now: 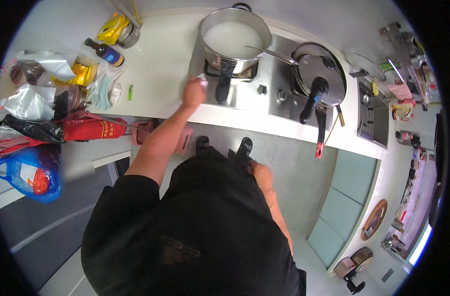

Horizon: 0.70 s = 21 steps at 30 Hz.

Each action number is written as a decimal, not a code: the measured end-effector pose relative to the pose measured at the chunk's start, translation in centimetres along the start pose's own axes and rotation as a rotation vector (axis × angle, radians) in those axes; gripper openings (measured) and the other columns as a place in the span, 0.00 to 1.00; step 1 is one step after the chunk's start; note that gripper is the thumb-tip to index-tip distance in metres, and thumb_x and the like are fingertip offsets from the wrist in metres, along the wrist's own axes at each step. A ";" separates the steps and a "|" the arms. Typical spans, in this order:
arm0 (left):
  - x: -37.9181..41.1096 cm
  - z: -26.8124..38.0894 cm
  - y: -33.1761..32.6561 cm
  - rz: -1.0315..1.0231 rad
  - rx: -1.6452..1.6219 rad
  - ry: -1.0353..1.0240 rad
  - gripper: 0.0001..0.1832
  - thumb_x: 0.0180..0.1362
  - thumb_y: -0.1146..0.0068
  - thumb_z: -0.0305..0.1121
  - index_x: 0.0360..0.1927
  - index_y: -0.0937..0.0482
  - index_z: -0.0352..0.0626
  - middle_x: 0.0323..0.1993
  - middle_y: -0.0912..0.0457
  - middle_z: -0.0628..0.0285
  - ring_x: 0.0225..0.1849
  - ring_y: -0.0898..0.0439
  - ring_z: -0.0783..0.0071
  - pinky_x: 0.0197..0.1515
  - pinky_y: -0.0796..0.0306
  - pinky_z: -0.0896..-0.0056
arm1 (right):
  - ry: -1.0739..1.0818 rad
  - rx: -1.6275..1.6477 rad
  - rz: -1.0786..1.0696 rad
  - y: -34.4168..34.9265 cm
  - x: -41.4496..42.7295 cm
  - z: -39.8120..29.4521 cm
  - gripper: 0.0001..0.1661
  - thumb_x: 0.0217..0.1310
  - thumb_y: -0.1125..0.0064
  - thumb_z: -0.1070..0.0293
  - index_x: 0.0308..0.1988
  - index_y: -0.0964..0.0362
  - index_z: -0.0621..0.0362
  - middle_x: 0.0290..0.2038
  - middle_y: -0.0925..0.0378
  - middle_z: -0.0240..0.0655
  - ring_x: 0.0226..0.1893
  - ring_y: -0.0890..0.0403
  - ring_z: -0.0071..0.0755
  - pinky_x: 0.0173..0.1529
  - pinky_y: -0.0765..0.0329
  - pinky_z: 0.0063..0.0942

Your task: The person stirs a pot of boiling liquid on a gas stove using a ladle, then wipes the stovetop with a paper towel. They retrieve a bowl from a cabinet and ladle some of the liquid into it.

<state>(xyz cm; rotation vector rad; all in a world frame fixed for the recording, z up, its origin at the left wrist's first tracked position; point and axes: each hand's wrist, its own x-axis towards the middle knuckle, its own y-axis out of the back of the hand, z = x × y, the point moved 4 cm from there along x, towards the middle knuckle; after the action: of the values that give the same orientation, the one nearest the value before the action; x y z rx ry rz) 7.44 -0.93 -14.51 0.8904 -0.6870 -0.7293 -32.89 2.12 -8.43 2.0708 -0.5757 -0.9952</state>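
My left hand (pixel 194 92) is closed around a small white cloth or tissue (pixel 202 79) at the left edge of the steel gas hob (pixel 243 92). Just beyond it, a large metal pot (pixel 235 61) with a black handle holds a whitish liquid (pixel 231 39), and a long metal utensil (pixel 274 54) reaches from its rim towards the right burner. On that burner stands a pan under a lid (pixel 323 76) with black handles. My right hand (pixel 260 173) hangs low beside my black clothing, above the floor; its fingers are partly hidden, so what it holds cannot be told.
On the counter (pixel 151 70) at left stand a dark bottle (pixel 105 52), a metal pot with a yellow packet (pixel 113 29) and plastic bags (pixel 30 101). A pink stool (pixel 184 138) is below. The pan's handle (pixel 320 133) juts past the counter edge. A sink (pixel 373 118) lies at right.
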 end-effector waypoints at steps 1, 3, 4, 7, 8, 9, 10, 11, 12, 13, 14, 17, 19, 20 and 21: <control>-0.2 1.3 -0.8 -0.036 -0.091 -0.018 0.12 0.50 0.43 0.28 0.38 0.21 0.34 0.40 0.22 0.46 0.42 0.21 0.47 0.47 0.26 0.52 | -0.053 -0.010 -0.038 -0.7 -0.5 -1.0 0.15 0.62 0.49 0.59 0.42 0.22 0.54 0.34 0.19 0.51 0.39 0.19 0.57 0.43 0.25 0.49; -1.4 2.7 -1.5 -0.014 -0.174 -0.125 0.16 0.52 0.39 0.35 0.39 0.20 0.33 0.42 0.23 0.47 0.43 0.22 0.48 0.48 0.26 0.53 | -0.103 0.036 -0.095 -1.9 -2.0 -3.5 0.15 0.62 0.49 0.59 0.43 0.22 0.53 0.35 0.19 0.51 0.40 0.20 0.58 0.43 0.25 0.49; -1.6 3.7 -0.8 -0.076 -0.177 -0.144 0.14 0.53 0.40 0.34 0.38 0.20 0.34 0.42 0.23 0.48 0.44 0.22 0.49 0.48 0.26 0.53 | -0.127 0.066 -0.115 -2.8 -2.6 -4.0 0.15 0.62 0.49 0.59 0.44 0.22 0.53 0.35 0.19 0.51 0.41 0.20 0.58 0.43 0.25 0.49; -3.6 3.4 0.9 -0.116 -0.173 -0.232 0.10 0.56 0.43 0.31 0.38 0.19 0.35 0.41 0.22 0.51 0.44 0.22 0.52 0.48 0.27 0.56 | -0.172 0.141 -0.153 -5.4 -4.0 -4.6 0.16 0.63 0.49 0.58 0.45 0.23 0.52 0.36 0.19 0.52 0.42 0.20 0.59 0.44 0.26 0.49; -3.6 3.0 1.0 -0.105 -0.169 -0.275 0.10 0.56 0.44 0.30 0.38 0.19 0.36 0.41 0.22 0.52 0.44 0.22 0.53 0.48 0.27 0.57 | -0.183 0.129 -0.163 -5.9 -4.4 -4.6 0.16 0.63 0.49 0.58 0.45 0.23 0.52 0.37 0.19 0.51 0.43 0.20 0.59 0.44 0.26 0.48; -3.0 2.0 1.0 -0.084 -0.185 -0.257 0.09 0.56 0.45 0.28 0.38 0.19 0.37 0.40 0.22 0.52 0.43 0.22 0.53 0.47 0.26 0.57 | -0.185 0.112 -0.169 -6.1 -4.6 -4.6 0.16 0.63 0.49 0.58 0.46 0.23 0.52 0.37 0.19 0.51 0.43 0.20 0.59 0.44 0.25 0.48; -2.3 1.2 0.7 -0.065 -0.206 -0.247 0.08 0.56 0.46 0.26 0.38 0.18 0.38 0.39 0.22 0.53 0.42 0.22 0.53 0.46 0.26 0.57 | -0.195 0.098 -0.171 -6.3 -4.9 -4.6 0.16 0.63 0.49 0.58 0.46 0.23 0.51 0.37 0.19 0.51 0.44 0.20 0.58 0.44 0.25 0.48; -1.4 0.4 0.4 -0.047 -0.228 -0.237 0.09 0.55 0.47 0.24 0.38 0.18 0.40 0.38 0.23 0.53 0.41 0.22 0.53 0.44 0.26 0.57 | -0.204 0.079 -0.159 -6.6 -5.1 -4.5 0.16 0.63 0.49 0.58 0.46 0.23 0.51 0.38 0.19 0.51 0.43 0.20 0.58 0.45 0.25 0.48; 0.1 -0.6 -0.2 -0.032 -0.258 -0.186 0.09 0.55 0.46 0.24 0.39 0.18 0.40 0.38 0.22 0.55 0.43 0.22 0.53 0.45 0.27 0.58 | -0.212 0.055 -0.147 -6.8 -5.3 -4.3 0.16 0.63 0.48 0.58 0.47 0.23 0.51 0.38 0.19 0.50 0.43 0.20 0.58 0.45 0.25 0.47; 1.7 -1.2 0.3 0.011 -0.218 -0.156 0.09 0.54 0.45 0.24 0.38 0.17 0.39 0.38 0.22 0.54 0.43 0.22 0.52 0.45 0.27 0.58 | -0.222 0.033 -0.137 -7.2 -5.6 -3.8 0.17 0.63 0.48 0.58 0.47 0.23 0.51 0.38 0.19 0.50 0.43 0.20 0.58 0.45 0.25 0.47; 3.4 -1.4 0.6 0.005 -0.199 -0.160 0.08 0.55 0.47 0.25 0.36 0.17 0.39 0.38 0.22 0.54 0.44 0.23 0.53 0.47 0.27 0.58 | -0.146 0.013 -0.036 -7.5 -5.8 -3.8 0.13 0.63 0.48 0.57 0.42 0.24 0.51 0.33 0.20 0.51 0.37 0.20 0.59 0.38 0.26 0.51; 7.1 -2.4 0.1 0.043 -0.175 -0.166 0.08 0.55 0.50 0.25 0.33 0.18 0.39 0.39 0.22 0.53 0.46 0.24 0.53 0.48 0.27 0.58 | -0.265 0.079 -0.035 -7.3 -7.5 -3.8 0.14 0.64 0.48 0.57 0.41 0.23 0.51 0.33 0.20 0.49 0.37 0.20 0.59 0.38 0.26 0.51; 8.9 -3.0 0.0 0.053 -0.186 -0.095 0.08 0.54 0.50 0.25 0.32 0.18 0.38 0.39 0.22 0.53 0.46 0.24 0.53 0.48 0.27 0.57 | -0.339 0.086 -0.069 -5.9 -8.1 -5.4 0.13 0.64 0.49 0.58 0.42 0.24 0.52 0.33 0.20 0.50 0.38 0.21 0.60 0.38 0.26 0.51; 9.6 -3.5 -0.5 0.115 -0.166 -0.109 0.08 0.53 0.50 0.26 0.31 0.19 0.38 0.38 0.22 0.53 0.45 0.23 0.53 0.48 0.27 0.57 | -0.362 0.106 -0.080 -5.6 -8.6 -5.8 0.13 0.64 0.49 0.58 0.43 0.24 0.52 0.33 0.20 0.50 0.38 0.21 0.61 0.38 0.26 0.50; 10.2 -3.7 -0.9 0.115 -0.175 -0.108 0.08 0.52 0.50 0.25 0.30 0.19 0.38 0.37 0.22 0.52 0.45 0.23 0.52 0.48 0.27 0.57 | -0.391 0.120 -0.088 -5.4 -9.0 -5.8 0.13 0.64 0.49 0.58 0.43 0.24 0.52 0.33 0.20 0.51 0.38 0.21 0.61 0.39 0.26 0.50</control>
<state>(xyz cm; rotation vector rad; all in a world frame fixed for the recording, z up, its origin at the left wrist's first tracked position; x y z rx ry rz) 15.89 -7.80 -14.74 0.6495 -0.7517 -0.7269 -33.18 13.93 -6.16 2.0293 -0.7618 -1.4649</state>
